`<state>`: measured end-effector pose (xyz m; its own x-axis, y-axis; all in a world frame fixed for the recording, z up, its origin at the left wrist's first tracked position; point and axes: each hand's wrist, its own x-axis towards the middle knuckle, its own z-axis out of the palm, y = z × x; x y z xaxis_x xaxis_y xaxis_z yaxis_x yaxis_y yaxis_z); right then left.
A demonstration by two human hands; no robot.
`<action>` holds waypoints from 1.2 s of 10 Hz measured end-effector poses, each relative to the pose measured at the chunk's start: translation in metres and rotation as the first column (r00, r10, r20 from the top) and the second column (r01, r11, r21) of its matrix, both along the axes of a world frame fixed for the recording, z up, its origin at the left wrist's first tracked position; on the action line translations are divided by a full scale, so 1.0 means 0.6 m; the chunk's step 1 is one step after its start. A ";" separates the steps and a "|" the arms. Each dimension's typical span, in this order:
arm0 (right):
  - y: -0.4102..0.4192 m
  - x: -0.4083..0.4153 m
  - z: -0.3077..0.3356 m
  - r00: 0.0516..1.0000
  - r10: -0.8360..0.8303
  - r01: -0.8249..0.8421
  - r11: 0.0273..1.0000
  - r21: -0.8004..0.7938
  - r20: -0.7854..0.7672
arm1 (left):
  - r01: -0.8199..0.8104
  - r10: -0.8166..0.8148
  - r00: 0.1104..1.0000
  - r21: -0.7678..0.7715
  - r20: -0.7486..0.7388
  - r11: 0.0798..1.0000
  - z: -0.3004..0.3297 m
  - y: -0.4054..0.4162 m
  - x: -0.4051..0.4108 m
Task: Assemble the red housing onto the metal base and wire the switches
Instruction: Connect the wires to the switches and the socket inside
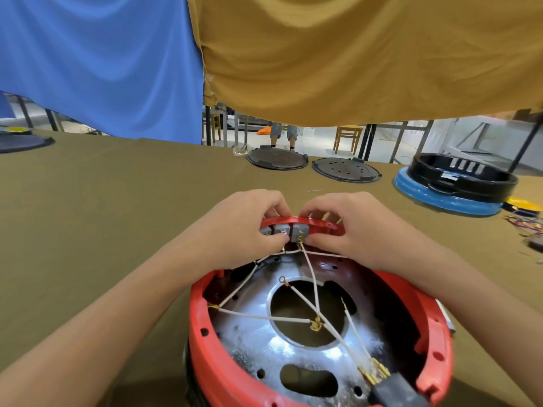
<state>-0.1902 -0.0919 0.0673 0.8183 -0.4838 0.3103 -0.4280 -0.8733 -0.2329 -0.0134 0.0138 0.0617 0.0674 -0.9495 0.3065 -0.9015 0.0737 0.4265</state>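
We are wiring the switches [283,230] at the red housing [205,327] far rim — both hands, left hand [249,227] and right hand [349,227], pinch them; next, seat each white wire [308,268] terminal squarely.

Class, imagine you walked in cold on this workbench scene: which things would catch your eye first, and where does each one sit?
First, the red housing at bottom centre, ringing a shiny metal base crossed by white wires. Next, at its far rim, the left hand and right hand pinch the grey switches. Behind, blue cloth and mustard cloth hang over the table's far edge.
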 end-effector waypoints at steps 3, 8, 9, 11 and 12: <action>-0.003 0.000 0.000 1.000 -0.001 0.001 1.000 -0.004 0.012 | -0.004 0.004 1.000 0.000 0.009 1.000 -0.001 -0.003 0.001; -0.003 0.003 -0.001 1.000 -0.015 0.014 0.998 -0.065 -0.014 | 0.003 -0.003 1.000 -0.002 -0.011 1.000 -0.001 -0.005 0.006; -0.003 0.000 -0.002 1.000 -0.003 0.003 0.999 -0.042 0.005 | 0.009 -0.009 1.000 0.010 -0.017 1.000 0.000 -0.005 0.007; -0.032 -0.035 0.001 0.947 -0.104 -0.074 0.851 0.520 0.305 | 0.097 -0.078 0.985 0.121 -0.155 0.988 0.008 -0.004 0.038; -0.075 -0.065 0.007 0.821 -0.376 -0.018 0.735 0.677 0.430 | 0.040 -0.026 0.979 0.067 -0.201 0.997 0.004 -0.010 0.050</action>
